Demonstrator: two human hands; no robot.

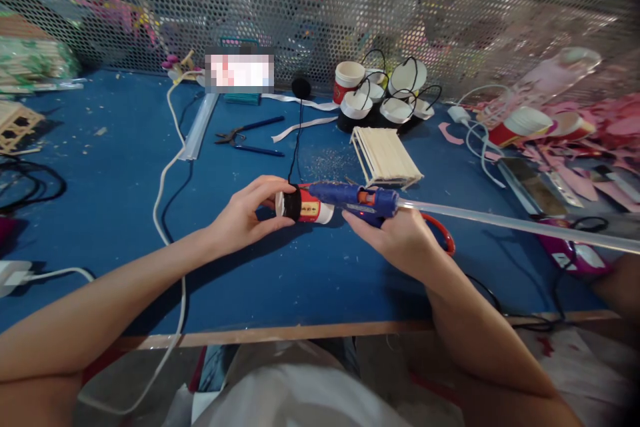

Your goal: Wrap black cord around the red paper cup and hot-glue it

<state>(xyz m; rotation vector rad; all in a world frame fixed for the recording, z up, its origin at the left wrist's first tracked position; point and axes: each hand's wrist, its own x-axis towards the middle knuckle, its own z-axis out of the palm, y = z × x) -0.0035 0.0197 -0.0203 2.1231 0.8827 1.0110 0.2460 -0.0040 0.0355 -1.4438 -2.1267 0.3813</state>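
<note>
My left hand (257,210) grips a red paper cup (311,205) that lies on its side, fingers and thumb around its black-wrapped end. From that end a black cord (296,153) runs up the table to a round black coil (301,87). In my right hand (400,240) is a blue hot glue gun (350,197), its nozzle at the upper side of the cup by the black band. Whether the tip touches the cup I cannot tell. A long clear glue stick (500,220) sticks out of the gun's back.
Behind the cup stand a small wooden-stick rack (387,155) and several cups with black cord handles (395,109). Blue-handled pliers (257,137), clear glue sticks (200,125) and a white cable (163,193) lie left. Pink scraps (605,140) and a phone (533,185) lie right; perforated mesh (300,7) rises behind.
</note>
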